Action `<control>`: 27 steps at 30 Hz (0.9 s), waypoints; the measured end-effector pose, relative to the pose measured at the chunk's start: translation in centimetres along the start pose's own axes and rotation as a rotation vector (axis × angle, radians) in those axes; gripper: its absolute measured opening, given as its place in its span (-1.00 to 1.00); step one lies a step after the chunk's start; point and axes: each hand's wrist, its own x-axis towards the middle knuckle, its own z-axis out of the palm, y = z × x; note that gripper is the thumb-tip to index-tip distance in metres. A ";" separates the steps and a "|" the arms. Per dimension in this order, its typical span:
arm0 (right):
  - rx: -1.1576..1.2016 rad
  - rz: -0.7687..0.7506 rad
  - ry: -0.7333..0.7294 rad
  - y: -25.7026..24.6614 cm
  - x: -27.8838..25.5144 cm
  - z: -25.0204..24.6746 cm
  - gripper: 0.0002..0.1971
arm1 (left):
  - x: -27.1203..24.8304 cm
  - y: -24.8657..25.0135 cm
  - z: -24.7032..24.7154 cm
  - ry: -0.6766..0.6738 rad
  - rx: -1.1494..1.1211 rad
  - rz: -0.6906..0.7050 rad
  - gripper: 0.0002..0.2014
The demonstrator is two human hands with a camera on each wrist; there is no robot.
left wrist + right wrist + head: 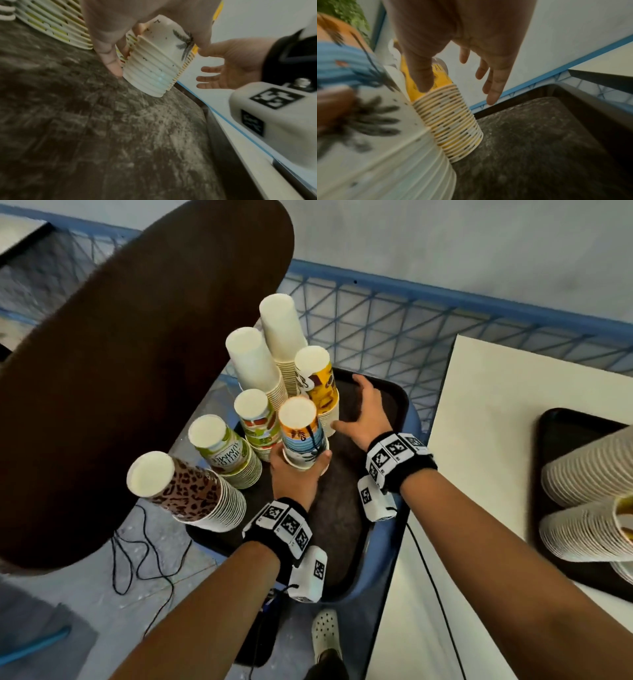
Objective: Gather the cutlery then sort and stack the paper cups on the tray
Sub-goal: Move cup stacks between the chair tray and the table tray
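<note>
Our two forearms reach forward from the bottom of the head view, each with a black wristband carrying square coded markers and a white camera block. Beyond them lies the dark tray (383, 392), its bare floor scuffed and dusty in both wrist views, with a raised rim along its right edge. It rests on a blue seat beside a white table (479, 412).

Seven upside-down stacks of paper cups stand on the tray, bases up. Two tall plain white stacks (274, 337) sit at the far side. In front of them stand the yellow stack (320, 381), a stack with green and red print (257, 422), a green stack lettered "SUMMER" (222, 450), and a leopard-spotted stack (185, 491) at the tray's near left corner.

With our left hand (294, 477) we hold the beach-print stack (301, 433), which shows orange at its upper end, then blue bands, then white with dark palm fronds. Our thumb and fingers curl round its lower part, and the left wrist view shows its ribbed rims tilted, with the lowest edge at the tray floor.

Our right hand (368, 416) hovers just right of the yellow stack with the fingers spread and straight, gripping nothing; in the right wrist view the thumb lies in front of the yellow print, though we cannot tell whether it touches.
</note>
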 end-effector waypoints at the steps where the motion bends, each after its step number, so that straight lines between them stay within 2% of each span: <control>1: -0.019 0.002 -0.035 0.2 0.7 0.3 -0.01 | 0.1 -0.3 0.1 -0.004 -0.003 -0.008 -0.10; 7: 0.121 0.066 -0.297 0.6 4.0 1.3 0.26 | 0.7 -1.3 0.9 0.023 0.001 -0.039 -0.15; 10: 0.161 0.051 -0.408 1.1 5.0 1.3 0.26 | 0.7 -1.6 0.7 0.019 -0.008 -0.010 -0.14; 12: 0.186 0.071 -0.431 1.4 5.1 1.5 0.16 | 0.8 -1.8 0.4 -0.010 -0.019 0.037 -0.17; 14: 0.212 0.098 -0.385 1.5 4.9 1.8 0.05 | 0.9 -1.8 -0.1 -0.059 -0.051 0.086 -0.25; 17: 0.272 0.079 -0.321 1.4 4.5 2.0 -0.01 | 1.3 -1.6 -0.7 -0.119 -0.108 0.140 -0.30; 21: 0.318 0.063 -0.204 1.3 3.3 2.5 -0.02 | 1.5 -1.4 -1.1 -0.173 -0.152 0.154 -0.28; 24: 0.391 0.056 -0.103 1.4 2.0 2.3 0.04 | 1.4 -0.7 -1.3 -0.187 -0.194 0.145 -0.37; 27: 0.496 0.052 -0.005 1.0 0.0 0.8 0.00 | 0.5 0.6 -1.5 -0.233 -0.249 0.150 -0.48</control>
